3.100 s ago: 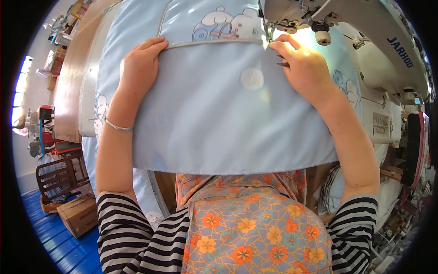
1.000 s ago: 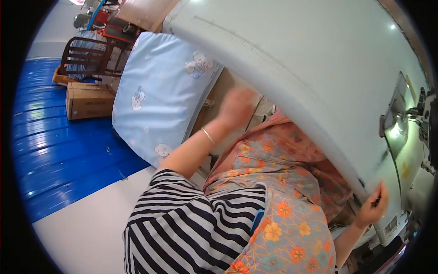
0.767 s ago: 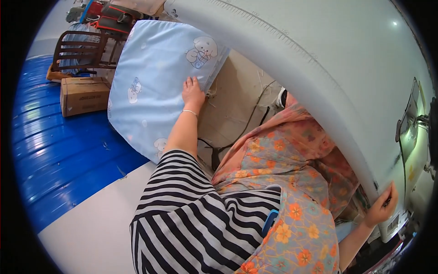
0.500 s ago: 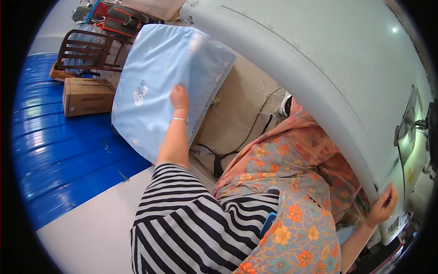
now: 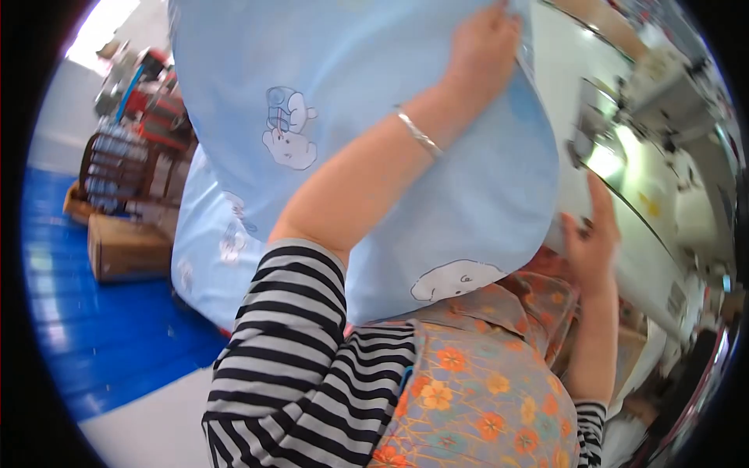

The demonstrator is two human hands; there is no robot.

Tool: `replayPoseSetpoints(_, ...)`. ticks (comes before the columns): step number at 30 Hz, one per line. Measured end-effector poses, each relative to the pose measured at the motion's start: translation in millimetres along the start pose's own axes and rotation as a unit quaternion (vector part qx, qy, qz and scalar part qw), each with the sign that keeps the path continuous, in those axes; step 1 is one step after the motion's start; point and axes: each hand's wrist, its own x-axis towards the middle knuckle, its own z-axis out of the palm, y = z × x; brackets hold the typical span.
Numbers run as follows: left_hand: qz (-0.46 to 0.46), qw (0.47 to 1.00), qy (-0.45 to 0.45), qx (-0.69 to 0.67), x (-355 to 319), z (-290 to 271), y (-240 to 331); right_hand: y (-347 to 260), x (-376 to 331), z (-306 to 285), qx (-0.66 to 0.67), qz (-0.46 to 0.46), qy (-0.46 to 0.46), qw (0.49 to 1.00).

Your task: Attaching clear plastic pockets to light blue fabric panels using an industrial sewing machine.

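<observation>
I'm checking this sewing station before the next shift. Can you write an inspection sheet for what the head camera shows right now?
Surface: white table, its right part showing.
Job's things: light blue padded piece with cartoon bear prints, lifted up; more blue pieces stacked below.
Clutter: cardboard box on the blue floor.
Hands: left hand grips the lifted piece's upper edge; right hand open at the table edge.
Cables: nothing seen.
Surroundings: sewing machine, blurred; dark rack behind the box.

A light-blue padded fabric piece [image 5: 374,101] printed with small cartoon bears hangs lifted, draped over the lap.
</observation>
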Motion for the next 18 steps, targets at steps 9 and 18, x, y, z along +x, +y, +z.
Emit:
replayPoseSetpoints(9, 0.262, 0.849, -0.302, 0.344, -29.1, 101.3, -24.9, 16.3, -2.5, -5.0, -0.068, -0.093, 0.026, 0.993)
replayPoseSetpoints(18, 0.260, 0.794, -0.383, 0.393, 1.1, 115.5, -8.0, 35.2, 3.0, -43.3, 0.004, -0.080, 0.034, 0.996)
